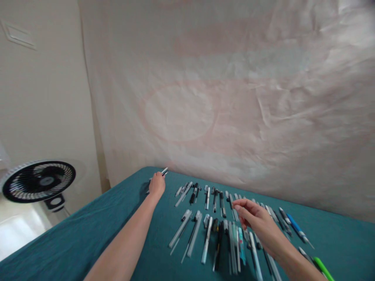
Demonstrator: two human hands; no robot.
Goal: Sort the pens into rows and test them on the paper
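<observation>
Left hand (156, 185) is stretched out to the far edge of the table (88, 234), fingers closed round a pen (164, 171). I'd keep that forearm (131, 238) lifted so it doesn't sweep the rows of pens (206, 234) beside it. Right hand (258, 222) hovers over them, fingers loosely curled, apparently empty.
</observation>
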